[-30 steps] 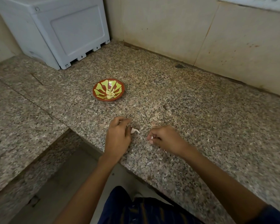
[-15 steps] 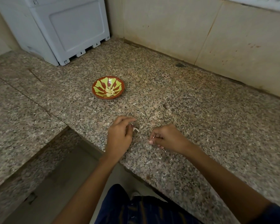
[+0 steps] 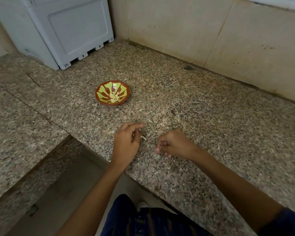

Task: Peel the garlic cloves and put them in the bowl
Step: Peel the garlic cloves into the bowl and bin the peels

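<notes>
A small red bowl [image 3: 100, 92] with yellow-green petal marks stands on the granite counter [image 3: 203, 120], and several pale peeled cloves [image 3: 114, 97] lie in its middle. Nearer the front edge, my left hand [image 3: 126, 143] pinches a small white garlic clove [image 3: 142, 137] between thumb and fingers, most of it hidden. About a hand's width to the right, my right hand [image 3: 174, 144] is curled, its fingertips pinching a thin scrap of garlic skin [image 3: 163, 144]. Both hands sit low over the counter.
A white plastic appliance [image 3: 65, 29] stands at the back left corner. A beige tiled wall [image 3: 211, 31] runs along the back. The counter's front edge [image 3: 138, 178] drops to a lower shelf and floor at the left.
My left hand has drawn the clove in closer under its fingers. My right hand has shifted slightly right and nearer. The view has tilted a little.
</notes>
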